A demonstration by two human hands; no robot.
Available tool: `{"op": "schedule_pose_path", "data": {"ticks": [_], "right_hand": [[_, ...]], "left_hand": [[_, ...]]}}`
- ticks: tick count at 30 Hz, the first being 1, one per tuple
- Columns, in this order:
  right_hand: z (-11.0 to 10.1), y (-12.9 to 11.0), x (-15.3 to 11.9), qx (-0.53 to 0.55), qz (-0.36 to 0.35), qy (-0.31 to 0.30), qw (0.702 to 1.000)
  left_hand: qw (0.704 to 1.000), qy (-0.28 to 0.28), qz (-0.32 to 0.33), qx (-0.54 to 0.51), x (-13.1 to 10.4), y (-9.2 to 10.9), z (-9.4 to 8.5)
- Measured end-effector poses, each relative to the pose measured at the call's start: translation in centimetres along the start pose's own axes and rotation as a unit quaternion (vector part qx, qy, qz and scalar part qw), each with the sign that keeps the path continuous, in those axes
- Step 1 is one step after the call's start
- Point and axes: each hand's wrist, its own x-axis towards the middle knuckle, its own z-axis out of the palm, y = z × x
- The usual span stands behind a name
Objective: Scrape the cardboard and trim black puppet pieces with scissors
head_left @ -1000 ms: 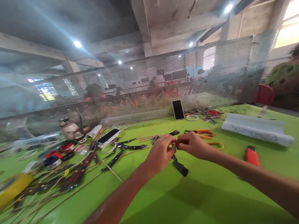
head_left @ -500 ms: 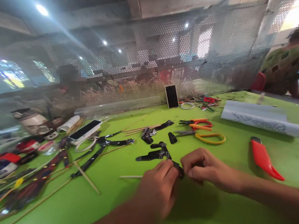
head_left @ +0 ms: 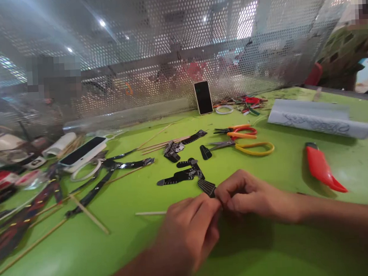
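Note:
My left hand (head_left: 190,223) and my right hand (head_left: 247,194) meet over the green table, fingertips pinched together. A black fan-shaped piece with pale stripes (head_left: 207,188) emerges from behind the fingers; its near end is hidden. Whatever lies between the left fingertips cannot be seen. From behind the left hand sticks out a thin pale stick (head_left: 150,213). Just beyond are a black leg-shaped cutout (head_left: 176,177), a small black rounded piece (head_left: 205,152) and a black patterned cutout (head_left: 172,150).
Yellow-handled scissors (head_left: 254,148) and orange-red pliers (head_left: 240,132) lie beyond my hands. To the right are a red-handled cutter (head_left: 324,168) and rolled paper (head_left: 320,120). Black taped sticks (head_left: 91,193) spread at left. A phone-like device (head_left: 203,97) stands before the perforated screen.
The view has tilted down and shifted, so the table items appear higher and farther left. My hands have come together, and more of the striped black piece shows beyond the fingers.

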Motion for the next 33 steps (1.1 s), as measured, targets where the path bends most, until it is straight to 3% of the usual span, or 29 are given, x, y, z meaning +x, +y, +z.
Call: {"op": "schedule_pose_path", "data": {"ticks": [17,25,30,33], "right_hand": [[0.62,-0.64,-0.32,0.054,-0.023,-0.011,0.998],[0.64,-0.59,-0.13,0.081,-0.031,-0.004,0.996],[0.79,-0.75,-0.17,0.053,-0.031,-0.002,0.998],[0.98,-0.80,-0.36,-0.003,-0.024,0.030,0.999]], "left_hand": [[0.996,0.072,0.011,-0.047,-0.39,-0.10,0.49],[0.996,0.066,-0.002,-0.059,-0.55,-0.31,0.61],[0.996,0.062,-0.001,-0.057,-0.54,-0.34,0.59],[0.997,0.064,-0.003,-0.044,-0.53,-0.34,0.66]]}}
